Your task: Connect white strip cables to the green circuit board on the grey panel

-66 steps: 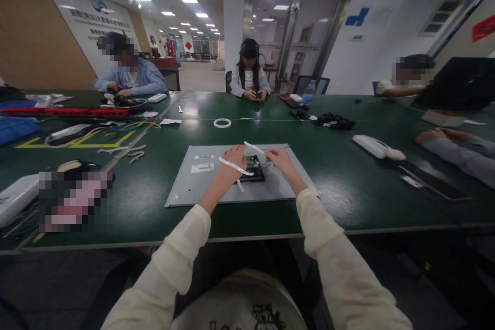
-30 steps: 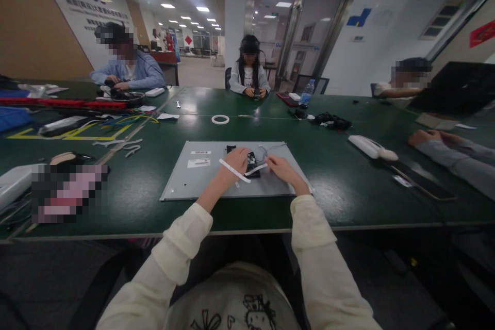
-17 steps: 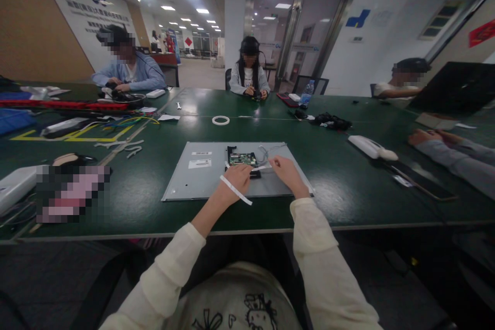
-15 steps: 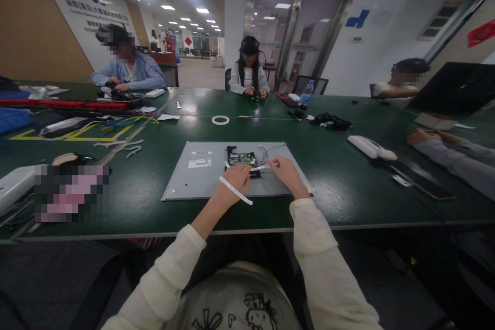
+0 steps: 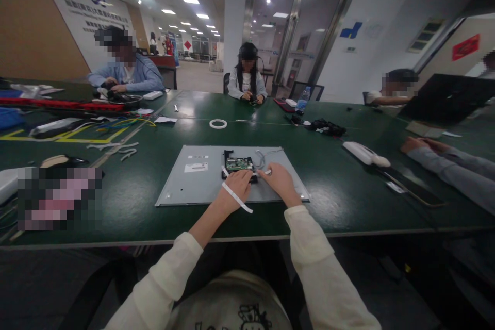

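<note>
A grey metal panel (image 5: pixel 201 185) lies flat on the green table, with two labels at its upper left. Near its middle sits a green circuit board (image 5: pixel 238 163) in a black frame, with thin grey cables beside it. My left hand (image 5: pixel 236 188) rests at the front edge of the board, palm down, fingers together; what lies beneath them is hidden. A white strip (image 5: pixel 236 197) lies across the back of that hand. My right hand (image 5: pixel 277 180) pinches a short white strip (image 5: pixel 267 171) just right of the board, its fingertips near the left ones.
A white ring (image 5: pixel 218 124) lies behind the panel. A white device (image 5: pixel 361 153) stands to the right, near another person's hands (image 5: pixel 415 144). White strips (image 5: pixel 127 152), cables and a pink item (image 5: pixel 62 198) are at left. Three people sit around the table.
My right hand has moved closer to my left hand, and less of the white strip shows between them. The whole view has shifted slightly.
</note>
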`<state>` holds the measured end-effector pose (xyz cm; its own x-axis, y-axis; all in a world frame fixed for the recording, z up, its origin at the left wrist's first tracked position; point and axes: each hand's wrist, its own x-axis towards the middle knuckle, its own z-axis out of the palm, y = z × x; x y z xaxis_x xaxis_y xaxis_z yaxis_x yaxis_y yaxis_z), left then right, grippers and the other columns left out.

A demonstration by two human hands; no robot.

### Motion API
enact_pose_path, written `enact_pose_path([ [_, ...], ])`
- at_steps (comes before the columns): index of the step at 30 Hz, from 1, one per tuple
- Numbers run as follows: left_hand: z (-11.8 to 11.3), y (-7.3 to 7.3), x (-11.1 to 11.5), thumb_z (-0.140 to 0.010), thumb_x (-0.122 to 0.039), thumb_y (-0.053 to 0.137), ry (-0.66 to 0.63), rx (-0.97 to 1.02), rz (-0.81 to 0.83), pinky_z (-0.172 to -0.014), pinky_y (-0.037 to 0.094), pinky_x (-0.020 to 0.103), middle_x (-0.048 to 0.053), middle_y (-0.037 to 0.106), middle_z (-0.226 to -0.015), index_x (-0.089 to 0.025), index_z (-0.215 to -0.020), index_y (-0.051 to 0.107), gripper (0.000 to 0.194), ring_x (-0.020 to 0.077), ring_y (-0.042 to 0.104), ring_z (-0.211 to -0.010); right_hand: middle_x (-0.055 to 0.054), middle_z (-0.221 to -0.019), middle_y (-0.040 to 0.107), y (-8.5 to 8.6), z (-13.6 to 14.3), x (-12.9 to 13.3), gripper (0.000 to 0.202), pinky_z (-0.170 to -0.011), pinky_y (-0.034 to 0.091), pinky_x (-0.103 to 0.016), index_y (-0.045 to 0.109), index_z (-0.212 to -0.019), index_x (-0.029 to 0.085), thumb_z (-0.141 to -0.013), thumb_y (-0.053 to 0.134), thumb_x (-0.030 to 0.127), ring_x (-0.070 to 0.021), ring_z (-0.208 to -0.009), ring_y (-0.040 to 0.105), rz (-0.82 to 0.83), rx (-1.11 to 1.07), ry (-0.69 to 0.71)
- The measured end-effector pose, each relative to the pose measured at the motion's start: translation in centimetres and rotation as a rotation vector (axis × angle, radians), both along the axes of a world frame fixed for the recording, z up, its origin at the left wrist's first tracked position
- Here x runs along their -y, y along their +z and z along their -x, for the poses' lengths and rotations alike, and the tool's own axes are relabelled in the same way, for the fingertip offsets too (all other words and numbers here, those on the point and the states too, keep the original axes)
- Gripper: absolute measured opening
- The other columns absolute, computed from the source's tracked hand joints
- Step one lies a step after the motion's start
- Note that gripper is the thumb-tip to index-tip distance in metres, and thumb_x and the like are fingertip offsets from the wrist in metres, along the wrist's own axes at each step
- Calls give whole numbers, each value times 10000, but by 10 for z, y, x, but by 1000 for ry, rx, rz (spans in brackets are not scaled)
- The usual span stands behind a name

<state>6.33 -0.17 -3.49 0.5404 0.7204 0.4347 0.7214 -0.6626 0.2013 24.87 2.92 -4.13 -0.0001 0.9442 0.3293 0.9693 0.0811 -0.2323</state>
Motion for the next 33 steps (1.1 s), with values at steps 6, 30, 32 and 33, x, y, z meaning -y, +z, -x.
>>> enact_pose_path([
  [6, 3, -3, 0, -827, -109, 413, -32, -32, -21, -976, 386, 369, 115, 560, -1189, -131, -1182, 451, 357, 207, 481, -1173, -80, -823, 599, 2, 3, 3, 334, -607, 301, -264, 559, -768, 192, -814, 504, 519, -198, -791, 550, 33, 41, -3],
  [30, 0, 0, 0, -837, -85, 388, -7, -132, -9, -924, 400, 344, 103, 610, -1023, -127, -1110, 473, 289, 205, 564, -995, -81, -928, 614, 20, 12, 23, 180, -668, 368, -256, 529, -1005, 152, -854, 484, 239, -187, -826, 586, 30, -69, -141],
  [32, 0, 1, 0, -839, -83, 383, 6, -99, -8, -924, 401, 339, 98, 604, -1045, -132, -1122, 471, 301, 203, 559, -1007, -50, -834, 627, 24, 16, 34, 167, -673, 377, -248, 547, -970, 162, -862, 467, 261, -164, -766, 589, 5, -244, -39],
  [33, 0, 2, -1, -840, -83, 381, 25, -77, -3, -919, 406, 333, 96, 601, -1057, -135, -1130, 470, 308, 201, 558, -1009, -35, -781, 628, 26, 19, 41, 181, -670, 384, -245, 560, -931, 167, -873, 449, 298, -155, -732, 590, 17, -339, 30],
])
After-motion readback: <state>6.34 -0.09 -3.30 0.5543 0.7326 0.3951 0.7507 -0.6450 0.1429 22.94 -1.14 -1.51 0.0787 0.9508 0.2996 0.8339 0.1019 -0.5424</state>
